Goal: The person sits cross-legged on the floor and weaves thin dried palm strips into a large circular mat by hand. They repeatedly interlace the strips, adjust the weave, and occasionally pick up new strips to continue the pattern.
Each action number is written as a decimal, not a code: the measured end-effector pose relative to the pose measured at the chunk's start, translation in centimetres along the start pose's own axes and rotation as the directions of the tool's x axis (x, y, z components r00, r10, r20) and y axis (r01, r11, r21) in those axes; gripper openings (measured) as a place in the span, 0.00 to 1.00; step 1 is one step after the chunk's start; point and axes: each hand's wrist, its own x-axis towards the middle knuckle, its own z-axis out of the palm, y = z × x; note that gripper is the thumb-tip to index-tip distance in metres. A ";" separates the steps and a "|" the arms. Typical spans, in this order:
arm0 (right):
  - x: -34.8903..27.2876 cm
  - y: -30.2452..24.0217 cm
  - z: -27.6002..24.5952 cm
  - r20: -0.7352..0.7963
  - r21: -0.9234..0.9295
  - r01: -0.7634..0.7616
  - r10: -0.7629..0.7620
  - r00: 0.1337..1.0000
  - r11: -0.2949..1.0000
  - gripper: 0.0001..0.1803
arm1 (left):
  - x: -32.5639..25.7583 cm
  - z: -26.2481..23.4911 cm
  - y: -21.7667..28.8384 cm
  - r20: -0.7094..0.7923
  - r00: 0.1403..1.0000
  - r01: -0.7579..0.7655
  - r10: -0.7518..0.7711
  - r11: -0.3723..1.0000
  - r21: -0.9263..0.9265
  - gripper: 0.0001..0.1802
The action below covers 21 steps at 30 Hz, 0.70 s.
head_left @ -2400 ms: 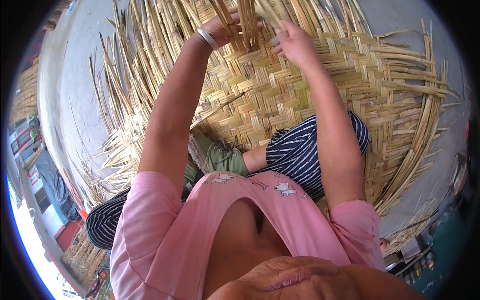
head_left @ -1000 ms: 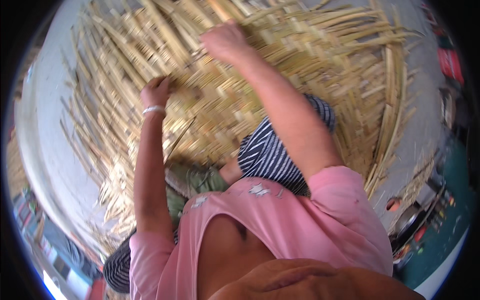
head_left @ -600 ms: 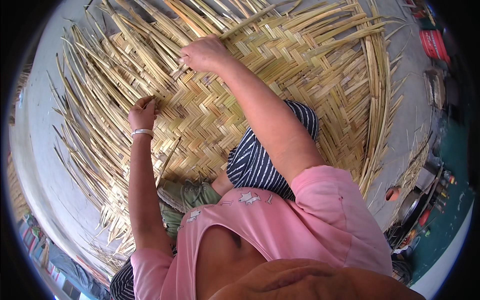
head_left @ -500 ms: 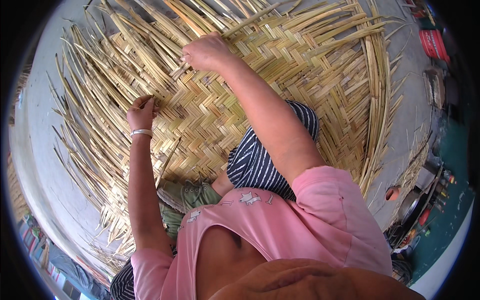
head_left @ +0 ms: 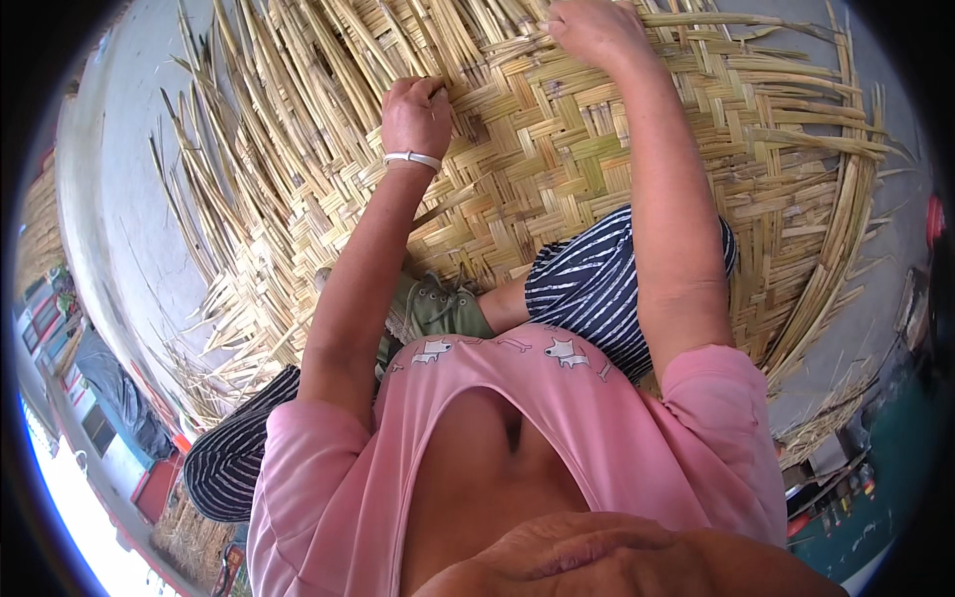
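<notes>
A large mat (head_left: pixel 557 189) of flattened pale yellow-green reed strips lies before me, woven in a zigzag pattern. Long loose reed strips (head_left: pixel 298 109) fan out from its far and left sides. My left hand (head_left: pixel 416 117), with a white bangle at the wrist, is closed with curled fingers low over the border between weave and loose strips; what its fingertips pinch is hidden. Farther off and to the right, at the top of the view, my right hand (head_left: pixel 595 30) is closed at a reed strip lying across the mat, its fingertips partly hidden.
My green shoe (head_left: pixel 443 306) and striped trouser leg (head_left: pixel 587 279) rest at the mat's near edge. Grey floor (head_left: pixel 119 229) surrounds the mat. Straw scraps (head_left: pixel 826 423) lie at the right, beside tools and clutter. A dark plastic sheet (head_left: pixel 119 388) is at the far left.
The view has swung, so the mat and both hands appear farther right and higher. Both arms reach farther forward, and both hands stay closed at the strips.
</notes>
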 end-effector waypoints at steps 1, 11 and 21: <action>0.1 -0.2 0.0 0.009 -0.003 -0.010 0.010 1.000 1.000 0.12 | 0.3 -0.4 -0.1 0.034 0.997 0.072 -0.073 0.997 0.013 0.13; -0.8 0.8 0.4 -0.206 0.127 0.081 -0.053 0.977 0.989 0.13 | 5.9 1.0 6.7 0.290 0.913 -0.288 0.287 0.957 -0.043 0.22; -1.3 3.8 -3.4 -0.548 0.688 0.182 0.338 0.765 0.703 0.12 | 6.8 2.0 7.4 0.349 0.935 0.163 -0.066 0.953 -0.256 0.20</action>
